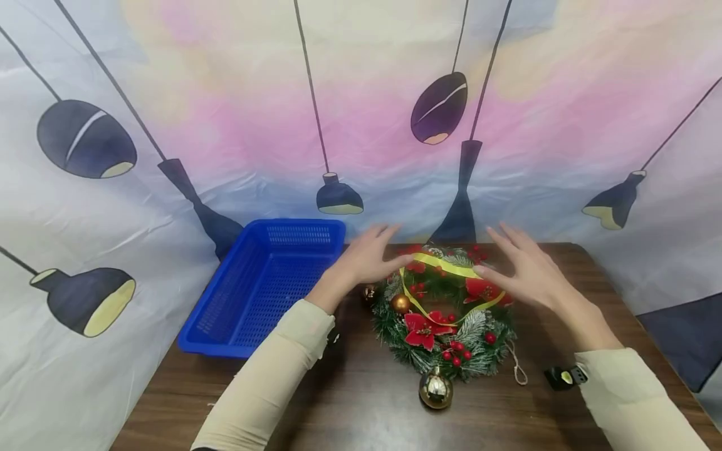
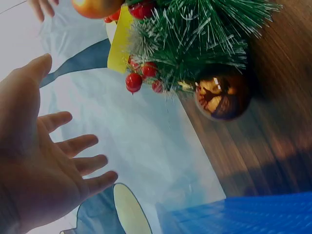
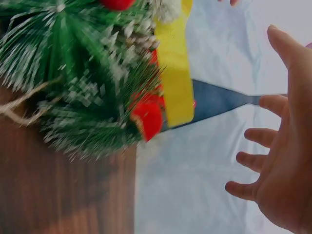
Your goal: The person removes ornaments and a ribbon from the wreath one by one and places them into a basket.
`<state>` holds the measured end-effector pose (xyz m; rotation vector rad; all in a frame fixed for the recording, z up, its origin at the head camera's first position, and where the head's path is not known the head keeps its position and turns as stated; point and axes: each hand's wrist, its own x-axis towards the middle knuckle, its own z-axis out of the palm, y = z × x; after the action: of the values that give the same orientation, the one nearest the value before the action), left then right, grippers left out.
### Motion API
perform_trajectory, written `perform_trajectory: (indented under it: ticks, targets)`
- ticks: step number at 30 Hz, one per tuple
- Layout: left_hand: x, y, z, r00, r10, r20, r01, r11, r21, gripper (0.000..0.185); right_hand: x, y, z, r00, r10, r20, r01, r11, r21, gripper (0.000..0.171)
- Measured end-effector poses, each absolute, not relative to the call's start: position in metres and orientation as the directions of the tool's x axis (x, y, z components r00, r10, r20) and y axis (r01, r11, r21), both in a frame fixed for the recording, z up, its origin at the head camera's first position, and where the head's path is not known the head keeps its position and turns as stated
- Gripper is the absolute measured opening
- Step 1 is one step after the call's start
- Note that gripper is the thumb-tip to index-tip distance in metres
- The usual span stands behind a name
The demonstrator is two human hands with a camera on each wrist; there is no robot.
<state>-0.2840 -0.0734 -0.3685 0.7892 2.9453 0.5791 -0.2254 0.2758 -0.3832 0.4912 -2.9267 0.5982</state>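
A Christmas wreath (image 1: pixel 476 354) of green, frosted pine lies on the table, with red flowers (image 1: pixel 422 330), red berries and shiny balls on it. A yellow ribbon (image 1: pixel 445 265) loops over its top. My left hand (image 1: pixel 366 255) hovers at the wreath's upper left, fingers spread and nothing in the palm. On the opposite side, my right hand (image 1: pixel 527 269) is also raised with straight, parted fingers. Both wrist views show the hands apart from the wreath; in the right wrist view the ribbon (image 3: pixel 176 73) hangs between wreath and fingers.
A blue plastic basket (image 1: pixel 217 307) stands on the left of the wooden table (image 1: pixel 366 407). At the wreath's front edge is a gold ball (image 1: pixel 436 388), with a loop of twine (image 1: pixel 519 369) to its right. A cloth printed with lamps (image 1: pixel 383 125) hangs behind.
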Motion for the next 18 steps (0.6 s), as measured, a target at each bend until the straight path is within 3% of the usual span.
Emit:
perform_trajectory:
  ticks: [8, 18]
  targets:
    - [-0.277, -0.083, -0.37, -0.871, 0.487, 0.062, 0.463, 0.771, 0.437, 0.074, -0.221, 0.306, -0.41, -0.946, -0.259, 0.195, -0.325, 0.759, -0.565, 0.079]
    - [-0.256, -0.084, -0.387, -0.95, 0.308, 0.041, 0.285, 0.813, 0.508, 0.069, -0.21, 0.333, -0.448, -0.973, -0.19, 0.131, -0.222, 0.62, -0.753, 0.062]
